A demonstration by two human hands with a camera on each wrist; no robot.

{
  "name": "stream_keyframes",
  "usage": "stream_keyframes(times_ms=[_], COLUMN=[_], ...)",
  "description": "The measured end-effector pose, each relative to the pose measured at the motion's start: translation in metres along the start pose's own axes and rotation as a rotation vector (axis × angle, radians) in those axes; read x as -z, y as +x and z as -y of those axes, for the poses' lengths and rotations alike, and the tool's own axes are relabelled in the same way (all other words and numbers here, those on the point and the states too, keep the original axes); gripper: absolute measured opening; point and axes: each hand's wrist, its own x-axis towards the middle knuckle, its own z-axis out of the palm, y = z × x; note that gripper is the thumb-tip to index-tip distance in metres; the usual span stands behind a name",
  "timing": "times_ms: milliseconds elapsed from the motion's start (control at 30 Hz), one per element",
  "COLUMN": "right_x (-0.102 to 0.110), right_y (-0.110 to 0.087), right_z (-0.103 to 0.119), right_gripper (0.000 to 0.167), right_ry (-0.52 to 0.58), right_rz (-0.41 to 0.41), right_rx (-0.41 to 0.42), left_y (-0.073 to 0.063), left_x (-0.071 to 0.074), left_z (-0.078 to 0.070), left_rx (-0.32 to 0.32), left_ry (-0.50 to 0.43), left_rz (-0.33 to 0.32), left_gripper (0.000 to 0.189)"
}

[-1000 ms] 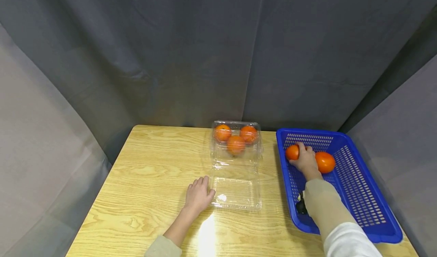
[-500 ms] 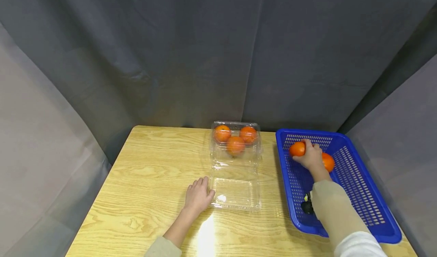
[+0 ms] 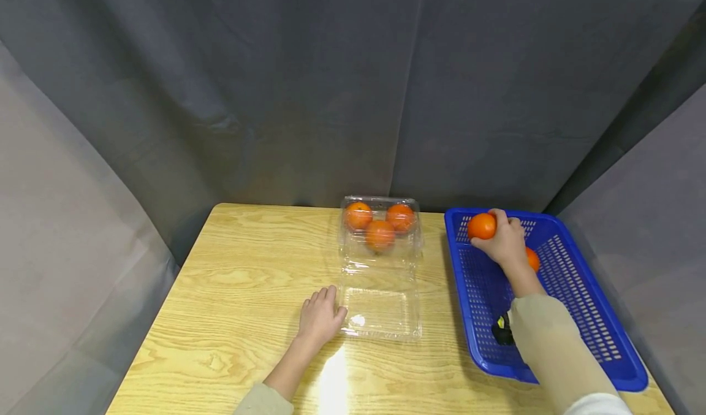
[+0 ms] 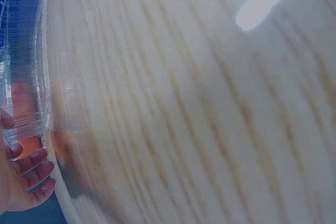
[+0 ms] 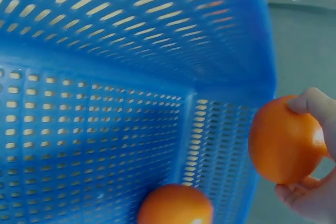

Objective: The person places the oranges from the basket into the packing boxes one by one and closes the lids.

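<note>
My right hand (image 3: 504,240) grips an orange (image 3: 482,226) between thumb and fingers, raised near the back left rim of the blue basket (image 3: 463,298). In the right wrist view the held orange (image 5: 286,140) is above a second orange (image 5: 176,205) on the basket floor; the head view shows that one partly behind the wrist. My left hand (image 3: 320,317) rests flat, its fingers loosely extended and thumb at the left edge of an open clear plastic clamshell box (image 3: 380,311). Three oranges (image 3: 380,235) sit in the box's far half.
A small black object (image 3: 502,330) with a yellow-green spot lies in the basket, partly hidden by the right sleeve. The wooden table (image 3: 248,268) ends at a grey curtain (image 3: 309,96) behind, with fabric on both sides too.
My right hand has lifted the orange from the basket floor toward the back rim. The second orange is now more covered by the wrist. My left hand has stayed put.
</note>
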Motion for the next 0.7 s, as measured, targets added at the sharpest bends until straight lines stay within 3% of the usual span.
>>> stream_keyframes(times_ms=[433, 700], right_x=[0.006, -0.001], right_y=[-0.015, -0.028], right_z=[0.055, 0.090], right_gripper=[0.067, 0.067], right_ry=[0.052, 0.059], right_rz=[-0.010, 0.048], right_rx=[0.177, 0.278], left_y=[0.001, 0.000], left_x=[0.000, 0.000], left_z=[0.000, 0.001], left_rx=[-0.006, -0.003], left_ry=[0.010, 0.005], left_rz=[-0.005, 0.001], left_gripper=[0.039, 0.039])
